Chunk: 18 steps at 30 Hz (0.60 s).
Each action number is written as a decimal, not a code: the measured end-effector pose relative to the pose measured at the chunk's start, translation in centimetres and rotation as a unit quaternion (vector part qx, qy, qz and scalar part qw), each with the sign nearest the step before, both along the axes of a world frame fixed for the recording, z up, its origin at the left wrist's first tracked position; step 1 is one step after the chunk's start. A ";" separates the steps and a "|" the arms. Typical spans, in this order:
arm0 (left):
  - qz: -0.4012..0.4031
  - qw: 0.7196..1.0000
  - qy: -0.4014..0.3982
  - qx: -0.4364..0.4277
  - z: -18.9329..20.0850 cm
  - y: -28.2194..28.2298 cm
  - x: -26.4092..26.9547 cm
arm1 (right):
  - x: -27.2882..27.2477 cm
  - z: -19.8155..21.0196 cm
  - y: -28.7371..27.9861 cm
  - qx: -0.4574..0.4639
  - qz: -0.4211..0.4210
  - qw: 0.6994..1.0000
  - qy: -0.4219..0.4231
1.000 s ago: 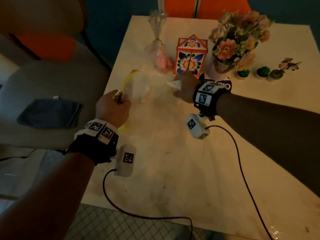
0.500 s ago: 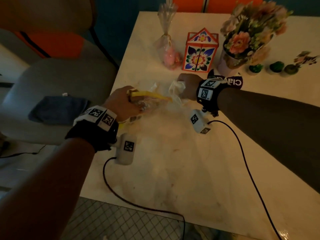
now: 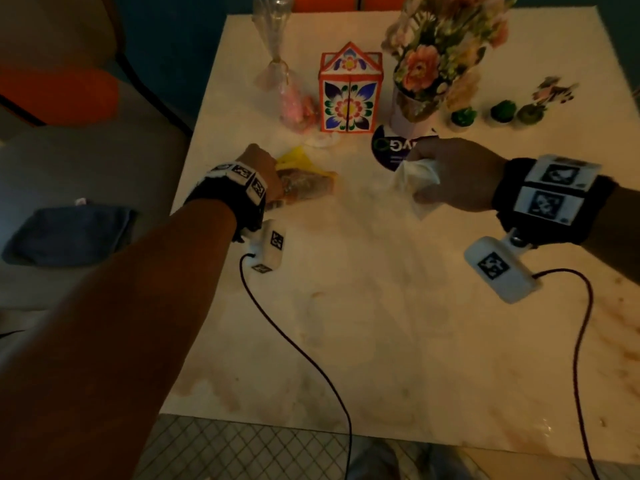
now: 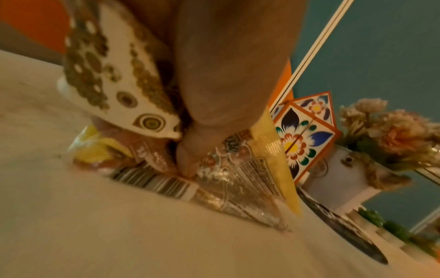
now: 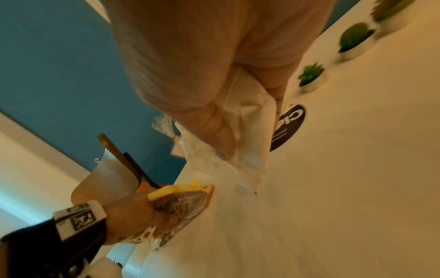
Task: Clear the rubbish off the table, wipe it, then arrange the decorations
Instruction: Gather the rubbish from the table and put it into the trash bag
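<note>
My left hand [image 3: 261,171] grips a bundle of crumpled wrappers [image 3: 304,181], clear and yellow plastic with a barcode [image 4: 154,183] and a white patterned piece [image 4: 123,90], low on the white table [image 3: 346,323]. My right hand [image 3: 450,173] clutches a crumpled white tissue [image 3: 414,180], seen between thumb and fingers in the right wrist view [image 5: 247,135]. Behind them stand the decorations: a floral house-shaped box [image 3: 348,95], a flower pot [image 3: 436,64], a cellophane gift bag [image 3: 287,88], three small green plants [image 3: 498,112] and a small figurine [image 3: 554,91].
A dark round sticker or coaster [image 3: 391,147] lies just beyond my right hand. A small white scrap [image 3: 323,140] sits before the house box. To the left a grey chair [image 3: 86,188] holds a folded dark cloth [image 3: 65,235]. Wrist cables trail across the table's front.
My left hand has come down from holding the wrappers up and now has them bunched low on the table. My right hand has pulled right and nearer with the tissue.
</note>
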<state>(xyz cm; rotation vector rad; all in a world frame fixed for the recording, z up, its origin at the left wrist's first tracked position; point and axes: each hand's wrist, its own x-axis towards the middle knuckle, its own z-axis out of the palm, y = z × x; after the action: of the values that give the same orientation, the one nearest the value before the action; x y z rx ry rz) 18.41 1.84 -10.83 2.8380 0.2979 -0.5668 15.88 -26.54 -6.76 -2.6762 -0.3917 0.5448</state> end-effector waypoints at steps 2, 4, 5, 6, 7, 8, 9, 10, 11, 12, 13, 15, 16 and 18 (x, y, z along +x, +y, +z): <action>-0.001 1.000 -0.007 0.017 -0.2 -0.5 0.0 | -0.7 0.5 -2.2 0.004 -0.024 1.000 0.012; 0.000 0.999 -0.017 0.035 -0.4 -1.0 -0.1 | -1.4 0.9 -4.3 0.001 -0.050 0.999 0.015; 0.001 0.999 -0.017 0.040 -0.3 -1.2 -0.3 | -1.7 1.1 -5.3 -0.001 -0.062 0.998 0.015; -0.002 0.999 -0.016 0.043 0.0 -1.5 -0.6 | -2.1 1.3 -6.1 -0.003 -0.075 0.997 0.016; -0.005 0.999 -0.016 0.042 0.2 -1.9 -0.9 | -2.4 1.4 -7.0 -0.008 -0.089 0.996 0.018; -0.009 0.999 -0.022 0.034 0.6 -2.3 -1.3 | -2.8 1.6 -7.7 -0.013 -0.102 0.994 0.020; -0.010 0.999 -0.024 0.020 1.1 -2.7 -1.7 | -3.2 1.7 -8.4 -0.016 -0.114 0.993 0.021; -0.004 1.000 -0.027 -0.002 1.7 -3.2 -2.0 | -3.5 1.8 -9.1 -0.015 -0.123 0.992 0.020; 0.010 0.999 -0.034 -0.028 2.5 -3.9 -2.5 | -3.8 1.9 -9.7 -0.013 -0.128 0.991 0.018; 0.023 0.998 -0.042 -0.051 3.5 -4.6 -3.1 | -4.1 2.1 -10.3 -0.008 -0.133 0.991 0.016; 0.029 0.996 -0.053 -0.066 4.6 -5.3 -3.7 | -4.3 2.2 -10.8 -0.002 -0.137 0.991 0.016; 0.019 0.993 -0.061 -0.104 6.4 -6.5 -4.7 | -4.8 2.5 -11.6 0.011 -0.143 0.990 0.010; 0.005 0.989 -0.063 -0.132 7.2 -7.2 -5.3 | -5.1 2.6 -12.1 0.019 -0.145 0.989 0.007; -0.033 0.982 -0.073 -0.170 8.6 -8.1 -6.8 | -5.7 2.8 -12.9 0.037 -0.143 0.989 0.005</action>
<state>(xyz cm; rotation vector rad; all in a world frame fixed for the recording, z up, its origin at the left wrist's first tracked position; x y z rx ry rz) 11.59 -6.30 -2.22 2.5464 0.0714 -0.3769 10.14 -39.45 -3.96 -2.5939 -0.0209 0.4471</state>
